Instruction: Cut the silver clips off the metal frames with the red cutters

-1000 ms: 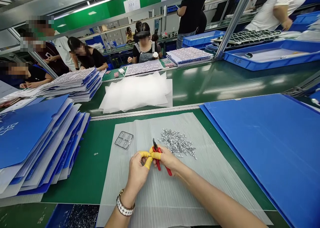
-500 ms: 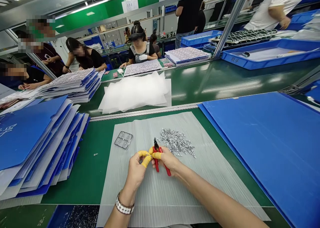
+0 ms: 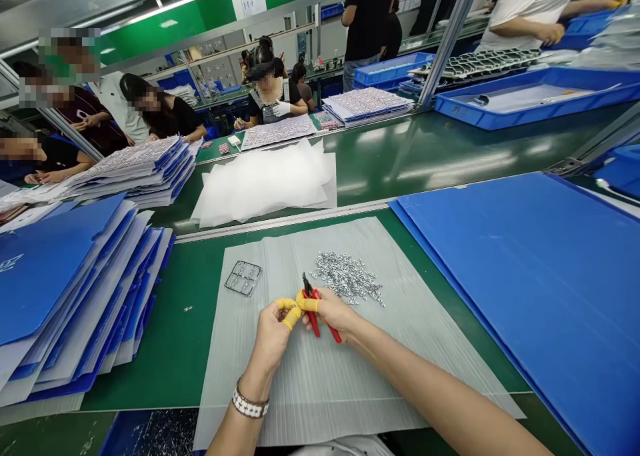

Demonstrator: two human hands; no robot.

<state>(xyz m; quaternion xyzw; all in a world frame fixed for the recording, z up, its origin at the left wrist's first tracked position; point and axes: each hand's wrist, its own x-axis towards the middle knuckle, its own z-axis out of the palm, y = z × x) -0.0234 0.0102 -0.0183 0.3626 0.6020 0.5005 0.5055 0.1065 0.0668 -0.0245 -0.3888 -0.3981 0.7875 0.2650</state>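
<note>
My left hand, with yellow finger cots on thumb and forefinger, is pinched closed at the middle of the translucent sheet. What lies between its fingertips is too small to make out. My right hand is wrapped round red-handled nippers, their dark jaws pointing up and away from me. Its yellow-capped thumb touches the left fingertips. Just beyond the right hand spreads a pile of small silver parts. A dark square sprue frame with small parts inside it lies at the sheet's upper left.
A stack of blue and white sheets stands at left, and large blue sheets lie at right. White foam sheets rest beyond the metal rail. A few tiny parts sit on the green table. Several people work across the bench.
The view has shifted slightly. Both hands stay together, the left still pinching and the right still round the nippers. A person at the back right has stretched out an arm.
</note>
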